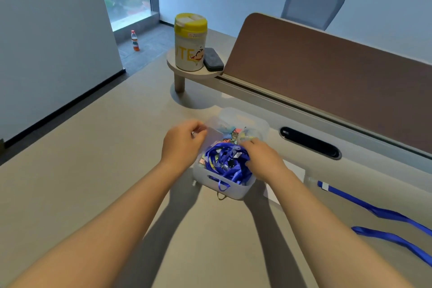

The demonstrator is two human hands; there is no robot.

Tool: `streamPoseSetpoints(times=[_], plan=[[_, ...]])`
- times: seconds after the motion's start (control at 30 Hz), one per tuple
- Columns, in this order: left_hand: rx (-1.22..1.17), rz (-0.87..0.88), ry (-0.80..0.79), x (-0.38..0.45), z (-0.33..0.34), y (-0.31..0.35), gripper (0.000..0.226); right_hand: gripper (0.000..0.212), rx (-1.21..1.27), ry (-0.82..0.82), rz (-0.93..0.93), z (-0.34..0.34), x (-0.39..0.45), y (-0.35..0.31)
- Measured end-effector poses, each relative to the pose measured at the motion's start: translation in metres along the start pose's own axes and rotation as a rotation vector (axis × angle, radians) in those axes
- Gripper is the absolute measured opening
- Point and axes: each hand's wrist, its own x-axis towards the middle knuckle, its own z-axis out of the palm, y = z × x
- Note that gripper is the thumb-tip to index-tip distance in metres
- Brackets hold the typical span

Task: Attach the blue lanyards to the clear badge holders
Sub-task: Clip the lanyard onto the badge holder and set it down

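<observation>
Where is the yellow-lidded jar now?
In the head view, the yellow-lidded jar stands upper centre on a small round shelf, touching a dark eraser beside the brown divider panel.

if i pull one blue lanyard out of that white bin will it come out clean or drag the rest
Probably drags. The blue lanyards lie looped over each other in the white bin, so they look limp and prone to snag. One loop already hangs through the bin's handle slot. The bin looks light and may slide unless the left hand steadies it.

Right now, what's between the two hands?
In the head view, a clear badge holder pinched by the left hand, and tangled blue lanyards in the white bin beside the right hand.
</observation>
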Motion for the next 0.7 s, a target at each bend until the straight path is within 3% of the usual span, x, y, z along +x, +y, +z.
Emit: streamPoseSetpoints(times=[0.1,0.4,0.7], plan=[[0.011,0.089,-0.026,-0.011,0.017,0.025,0.015,0.039,0.038,0.04,0.044,-0.005,-0.026,0.027],[0.065,0.386,-0.221,-0.101,0.095,0.116,0.018,0.039,0.139,-0.023,0.328,0.009,-0.153,0.151],[0.184,0.366,-0.397,-0.212,0.182,0.127,0.028,0.036,0.322,-0.214,0.448,0.082,-0.258,0.236]])
